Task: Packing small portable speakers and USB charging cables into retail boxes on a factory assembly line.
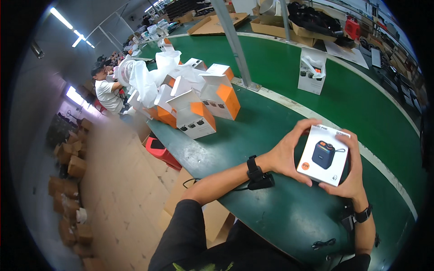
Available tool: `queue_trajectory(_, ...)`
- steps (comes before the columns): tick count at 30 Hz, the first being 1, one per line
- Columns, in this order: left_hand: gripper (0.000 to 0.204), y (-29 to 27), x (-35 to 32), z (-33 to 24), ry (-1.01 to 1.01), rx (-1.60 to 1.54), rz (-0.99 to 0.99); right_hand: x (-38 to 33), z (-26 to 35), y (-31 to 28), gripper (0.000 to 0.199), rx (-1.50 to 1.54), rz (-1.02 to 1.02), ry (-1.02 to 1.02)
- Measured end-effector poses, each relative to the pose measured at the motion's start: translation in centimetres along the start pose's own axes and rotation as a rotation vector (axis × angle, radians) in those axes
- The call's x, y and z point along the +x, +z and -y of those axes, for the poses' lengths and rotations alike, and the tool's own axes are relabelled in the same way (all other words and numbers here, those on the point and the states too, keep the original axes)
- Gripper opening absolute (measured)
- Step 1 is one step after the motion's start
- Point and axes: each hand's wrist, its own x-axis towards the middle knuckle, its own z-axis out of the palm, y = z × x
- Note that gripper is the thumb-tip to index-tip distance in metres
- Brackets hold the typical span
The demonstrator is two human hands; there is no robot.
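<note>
Brown cartons (72, 201) are piled on the floor along the left side. Right of them, farther back, a co-worker in a white shirt (106, 92) sits by a white fan (124, 71). Next, on the far left part of the dark green table (275, 214), open white-and-orange boxes (195, 128) stand crowded together, some with white plastic bags (145, 83) bulging out of them. A red stool (163, 156) is beside the table's left edge, below these boxes. To their right a metal post (236, 47) rises beside a pale strip (300, 108). Over the near right part of the table, the person's left hand (285, 156) grasps the left side of a small white box (316, 166), its thumb and fingers spread around the edges. The box's printed face, showing a dark gadget with a loop, is turned up. Beyond it, past the pale strip, one open box (311, 81) stands on a green surface (273, 61). Nearer, a coiled black cable (323, 244) lies on the table. The right hand (354, 174) grips the small box's right side, fingers curled around it.
</note>
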Motion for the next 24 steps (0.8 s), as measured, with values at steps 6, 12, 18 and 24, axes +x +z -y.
queue_trajectory(6, 0.17, 1.5, 0.3, -1.4, -0.16, -0.403, -0.153, 0.1, 0.1, 3.2, 0.172, 0.554, -0.181, 0.149)
queue_trajectory(12, 0.169, 3.2, -0.4, -1.9, -0.151, -0.565, -0.215, -0.3, 0.6, 4.2, 0.183, 0.709, -0.304, 0.077)
queue_trajectory(18, 0.166, 2.9, -0.1, -1.6, -0.267, -0.581, -0.19, -0.6, -0.6, 2.4, 0.174, 0.419, -0.186, 0.1)
queue_trajectory(24, 0.164, -0.3, 0.5, 0.1, -0.169, -0.075, 0.046, 0.2, -0.6, -0.2, 0.151, 0.054, -0.014, 0.077)
